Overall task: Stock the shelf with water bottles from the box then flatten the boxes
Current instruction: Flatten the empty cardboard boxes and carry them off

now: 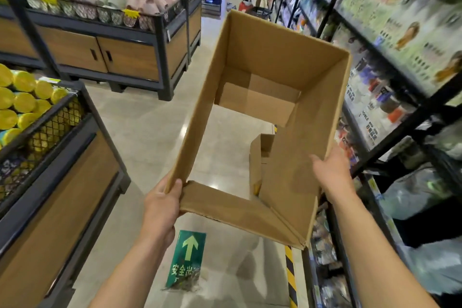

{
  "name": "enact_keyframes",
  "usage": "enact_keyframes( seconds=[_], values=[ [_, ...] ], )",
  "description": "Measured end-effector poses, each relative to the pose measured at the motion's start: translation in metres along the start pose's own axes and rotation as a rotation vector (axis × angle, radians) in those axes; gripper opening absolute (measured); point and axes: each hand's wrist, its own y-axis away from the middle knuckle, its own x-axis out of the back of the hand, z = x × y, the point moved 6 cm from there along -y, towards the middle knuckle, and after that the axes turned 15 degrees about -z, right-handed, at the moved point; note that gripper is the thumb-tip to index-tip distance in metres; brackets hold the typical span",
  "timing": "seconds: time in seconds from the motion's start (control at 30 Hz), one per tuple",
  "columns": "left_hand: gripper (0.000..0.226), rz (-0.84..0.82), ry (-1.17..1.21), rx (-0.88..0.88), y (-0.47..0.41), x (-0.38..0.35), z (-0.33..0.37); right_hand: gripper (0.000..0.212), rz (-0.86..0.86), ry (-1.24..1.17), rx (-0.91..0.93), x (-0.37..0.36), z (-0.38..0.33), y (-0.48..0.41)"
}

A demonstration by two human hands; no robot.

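Cardboard box (pixel 287 57), empty, bottom flaps opened: is held aloft, presumably for flattening; left grip (pixel 160 207) clamped on near corner; right grip (pixel 332 175) clamped over right wall.

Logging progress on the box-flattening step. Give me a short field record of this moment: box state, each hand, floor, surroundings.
box: cardboard box, empty, held up in the aisle; bottom partly open, floor visible through it
left hand: grips the box's near left corner
right hand: grips the near right wall, fingers inside
floor: another cardboard piece seen through the box; green arrow sign
shelf: on the right, stocked with packaged goods
stage: box not yet flattened
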Motion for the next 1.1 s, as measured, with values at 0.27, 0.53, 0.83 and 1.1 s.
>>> enact_keyframes(
  seconds=[0.27,0.53,0.83,1.1],
  values=[
    [0.036,-0.204,-0.622,0.158,-0.015,0.032,0.015,0.032,-0.061,-0.165,-0.042,-0.015,0.037,-0.001],
    [0.083,-0.465,-0.810,0.074,-0.057,-0.007,0.060,0.038,-0.090,-0.252,0.005,-0.026,0.039,-0.005],
    [0.087,-0.714,-1.041,-0.023,-0.040,-0.035,0.055,0.028,-0.037,-0.306,-0.010,-0.020,0.018,-0.013],
    [0.057,-0.935,-1.147,-0.063,-0.008,-0.075,0.009,0.039,-0.080,-0.703,-0.017,-0.033,0.001,-0.028]
  ],
)
